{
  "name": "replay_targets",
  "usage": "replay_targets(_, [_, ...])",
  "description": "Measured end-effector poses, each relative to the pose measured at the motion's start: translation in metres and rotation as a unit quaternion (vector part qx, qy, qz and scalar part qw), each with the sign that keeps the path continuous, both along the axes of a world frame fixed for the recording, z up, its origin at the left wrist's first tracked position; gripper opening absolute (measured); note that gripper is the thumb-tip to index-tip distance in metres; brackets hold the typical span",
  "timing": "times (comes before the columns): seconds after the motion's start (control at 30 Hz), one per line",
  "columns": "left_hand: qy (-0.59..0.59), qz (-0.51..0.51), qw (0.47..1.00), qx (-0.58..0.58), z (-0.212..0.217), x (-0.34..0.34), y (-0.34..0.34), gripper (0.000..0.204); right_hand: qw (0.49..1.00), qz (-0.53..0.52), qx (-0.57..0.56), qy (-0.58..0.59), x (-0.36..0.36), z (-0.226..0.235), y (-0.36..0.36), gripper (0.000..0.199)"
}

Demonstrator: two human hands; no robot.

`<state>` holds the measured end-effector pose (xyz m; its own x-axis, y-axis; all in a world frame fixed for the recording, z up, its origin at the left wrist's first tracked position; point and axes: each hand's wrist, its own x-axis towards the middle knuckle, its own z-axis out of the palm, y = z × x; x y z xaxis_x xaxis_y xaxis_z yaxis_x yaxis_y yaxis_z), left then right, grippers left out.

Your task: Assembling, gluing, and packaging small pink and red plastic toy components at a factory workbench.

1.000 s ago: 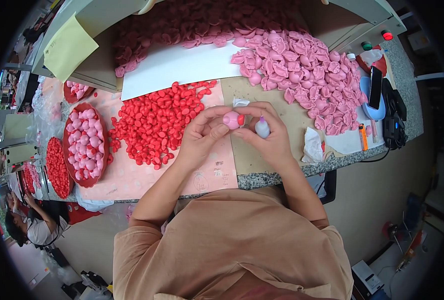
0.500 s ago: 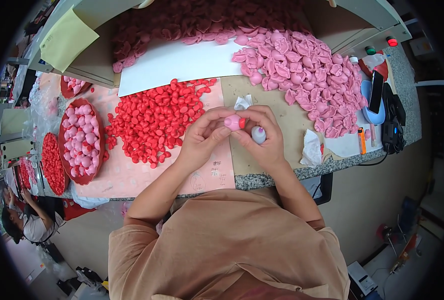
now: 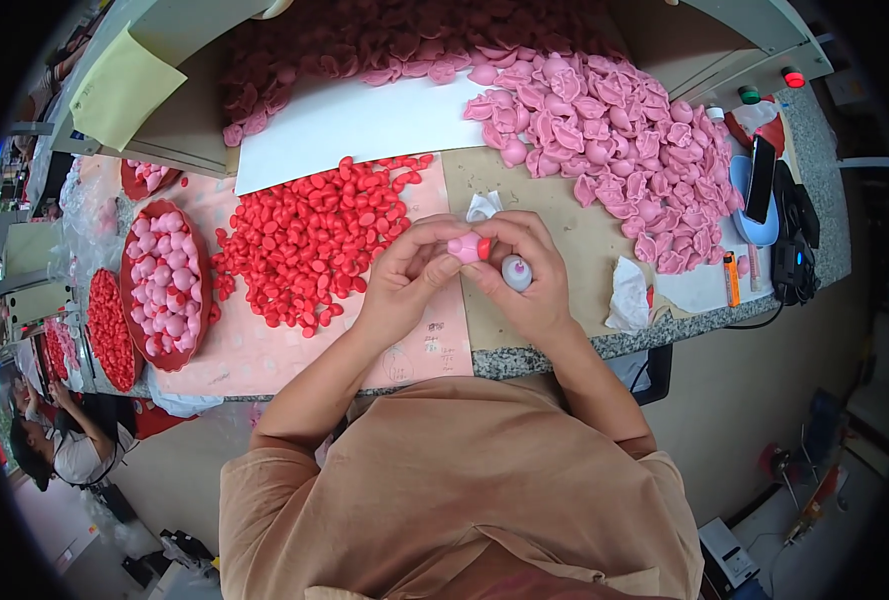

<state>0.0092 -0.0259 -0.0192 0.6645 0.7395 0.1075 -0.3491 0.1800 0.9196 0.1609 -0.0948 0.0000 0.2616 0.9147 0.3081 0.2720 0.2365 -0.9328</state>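
Over the middle of the table, my left hand (image 3: 401,278) pinches a small rounded pink piece (image 3: 460,248) between thumb and fingers. My right hand (image 3: 544,295) has its thumb and fingertips closed on a small red piece (image 3: 483,249), which sits against the right end of the pink one. Tucked in the curl of the same hand is a small whitish squeeze bottle (image 3: 516,271) with its tip toward me. To the left of my hands lies a heap of red pieces (image 3: 314,240). A big pile of pink moulded pieces (image 3: 604,130) spreads at the far right.
An oval red basket (image 3: 202,290) of joined pink and red pieces stands at left, beside a basket of red pieces (image 3: 112,330). Crumpled tissue (image 3: 626,295), an orange cutter (image 3: 731,278) and a phone (image 3: 760,180) lie at right. Another person (image 3: 84,450) works at far left.
My hands and the pieces in them stay almost in place. The view has shifted very slightly.
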Motion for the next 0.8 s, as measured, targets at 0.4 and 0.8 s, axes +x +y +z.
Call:
replay_targets(0.4, [-0.035,-0.033,0.989,-0.137,0.006,0.001,0.007,0.032,0.998,-0.012,-0.009,0.056,-0.006,-0.005,0.005,0.026])
replay_targets(0.8, [0.047,0.024,0.993,-0.108,0.007,0.004,0.01,0.03,0.915,0.06,-0.21,0.339,0.012,-0.005,0.009,0.021])
